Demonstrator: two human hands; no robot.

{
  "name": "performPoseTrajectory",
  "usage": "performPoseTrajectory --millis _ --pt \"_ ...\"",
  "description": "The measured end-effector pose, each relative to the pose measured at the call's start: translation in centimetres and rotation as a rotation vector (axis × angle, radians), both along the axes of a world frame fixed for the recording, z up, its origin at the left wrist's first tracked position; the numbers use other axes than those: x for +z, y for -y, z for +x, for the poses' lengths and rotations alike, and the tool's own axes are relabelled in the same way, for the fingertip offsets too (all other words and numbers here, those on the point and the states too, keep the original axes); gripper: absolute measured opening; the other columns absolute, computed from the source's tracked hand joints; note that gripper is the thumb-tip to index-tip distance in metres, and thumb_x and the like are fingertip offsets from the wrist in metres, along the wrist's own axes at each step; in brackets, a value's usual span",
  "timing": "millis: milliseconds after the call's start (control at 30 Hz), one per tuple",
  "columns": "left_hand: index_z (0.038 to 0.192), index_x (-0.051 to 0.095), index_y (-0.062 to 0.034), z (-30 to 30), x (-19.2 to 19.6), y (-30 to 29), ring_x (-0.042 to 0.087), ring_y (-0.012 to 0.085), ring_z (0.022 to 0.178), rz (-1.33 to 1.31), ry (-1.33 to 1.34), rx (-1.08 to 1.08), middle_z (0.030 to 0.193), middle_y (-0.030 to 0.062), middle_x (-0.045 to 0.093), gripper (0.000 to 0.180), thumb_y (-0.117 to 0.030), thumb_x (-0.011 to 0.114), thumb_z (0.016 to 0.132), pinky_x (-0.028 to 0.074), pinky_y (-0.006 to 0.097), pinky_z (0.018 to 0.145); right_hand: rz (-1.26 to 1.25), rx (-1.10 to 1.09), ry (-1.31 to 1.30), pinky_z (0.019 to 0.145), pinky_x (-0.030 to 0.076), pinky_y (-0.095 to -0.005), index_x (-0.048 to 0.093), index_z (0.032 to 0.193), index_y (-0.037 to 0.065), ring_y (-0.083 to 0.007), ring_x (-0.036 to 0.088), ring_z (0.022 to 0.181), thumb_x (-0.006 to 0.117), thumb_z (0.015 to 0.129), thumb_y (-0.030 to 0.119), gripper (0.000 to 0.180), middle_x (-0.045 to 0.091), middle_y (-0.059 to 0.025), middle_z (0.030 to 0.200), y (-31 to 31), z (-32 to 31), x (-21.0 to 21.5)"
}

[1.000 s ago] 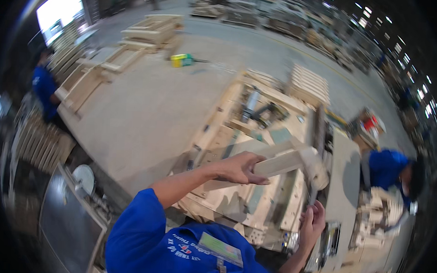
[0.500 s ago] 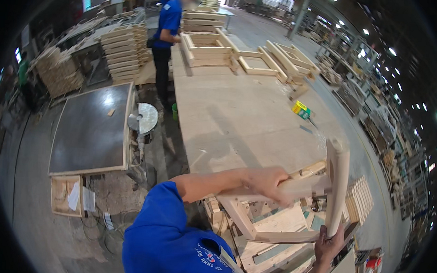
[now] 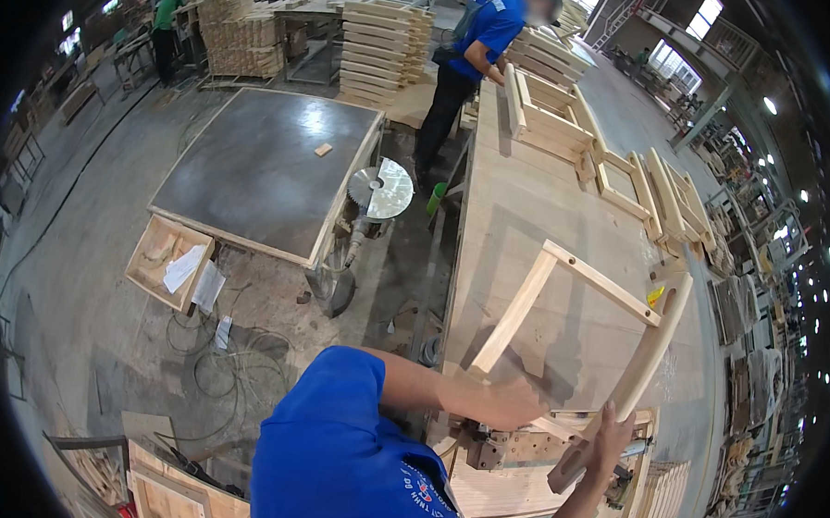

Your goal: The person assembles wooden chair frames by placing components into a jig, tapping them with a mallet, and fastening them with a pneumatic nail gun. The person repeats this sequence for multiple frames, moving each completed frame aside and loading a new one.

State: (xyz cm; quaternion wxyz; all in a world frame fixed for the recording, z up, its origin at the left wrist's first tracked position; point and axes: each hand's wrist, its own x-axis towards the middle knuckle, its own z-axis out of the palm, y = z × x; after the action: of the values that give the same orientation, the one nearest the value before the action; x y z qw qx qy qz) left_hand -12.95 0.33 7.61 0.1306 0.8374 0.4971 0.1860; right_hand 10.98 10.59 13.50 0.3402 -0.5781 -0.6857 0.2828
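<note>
I hold a pale wooden chair frame (image 3: 604,284) over the near end of a long workbench (image 3: 529,199). It has a straight leg on the left, a cross rail with dowel holes on top and a curved leg on the right. My left hand (image 3: 512,402) grips the frame at the foot of the straight leg. My right hand (image 3: 611,439) is wrapped around the lower part of the curved leg (image 3: 647,357). Below both hands sits a wooden jig (image 3: 518,449) with metal clamps.
A dark-topped table (image 3: 262,164) with a circular saw blade (image 3: 381,188) stands left of the bench. A co-worker in blue (image 3: 470,58) stands at the bench's far end beside stacked wooden frames (image 3: 551,117) and stacked boards (image 3: 378,35). Cables (image 3: 216,371) lie on the floor.
The frame has swung from lying low by the jig to standing open above the bench. My view has turned left, bringing the dark table and floor into sight. Both hands kept their grip.
</note>
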Motion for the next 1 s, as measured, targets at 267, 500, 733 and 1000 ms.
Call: performPoseTrajectory --millis 267,500,733,1000 --pt "0.11 0.068 0.0003 -5.7 -0.9 -7.3 0.075 0.0421 0.083 -0.066 0.017 0.078 0.088 0.0214 0.075 0.028 -0.024 0.068 0.097 0.059 0.053 0.071 -0.094 0.059 0.02 0.089 0.051 -0.0332 0.052 0.15 0.001 -0.0199 0.061 0.109 0.065 0.107 0.032 0.055 0.064 -0.0132 0.127 -0.1 0.6 0.0" --pt "0.115 0.073 -0.0014 -9.0 -1.6 -14.7 0.073 0.0399 0.108 -0.241 -0.044 0.201 0.111 0.0241 0.075 0.031 -0.022 0.069 0.093 0.059 0.052 0.091 -0.302 -0.19 -0.147 0.08 0.052 -0.0306 0.06 0.14 0.009 -0.0134 0.061 0.098 0.065 0.107 0.036 0.044 0.065 -0.002 0.117 6.1 6.9 -1.7" --pt "0.115 0.076 -0.0029 -9.6 -1.4 -20.4 0.074 0.0404 0.105 -0.239 -0.227 0.205 0.105 0.0232 0.076 0.038 -0.034 0.073 0.093 0.058 0.054 0.09 -0.333 -0.435 -0.364 0.076 0.056 -0.0322 0.059 0.14 0.005 -0.0177 0.068 0.097 0.067 0.106 0.033 0.045 0.07 -0.0073 0.118 15.0 11.4 -4.5" --pt "0.096 0.081 -0.0046 -7.6 -2.6 -21.2 0.077 0.0379 0.096 -0.1 -0.244 0.233 0.095 0.0195 0.078 0.026 -0.028 0.073 0.088 0.061 0.051 0.079 -0.462 -0.825 -0.582 0.091 0.059 -0.0524 0.044 0.157 0.005 -0.0394 0.067 0.118 0.062 0.108 0.025 0.056 0.064 -0.0215 0.14 26.8 13.4 -9.7"
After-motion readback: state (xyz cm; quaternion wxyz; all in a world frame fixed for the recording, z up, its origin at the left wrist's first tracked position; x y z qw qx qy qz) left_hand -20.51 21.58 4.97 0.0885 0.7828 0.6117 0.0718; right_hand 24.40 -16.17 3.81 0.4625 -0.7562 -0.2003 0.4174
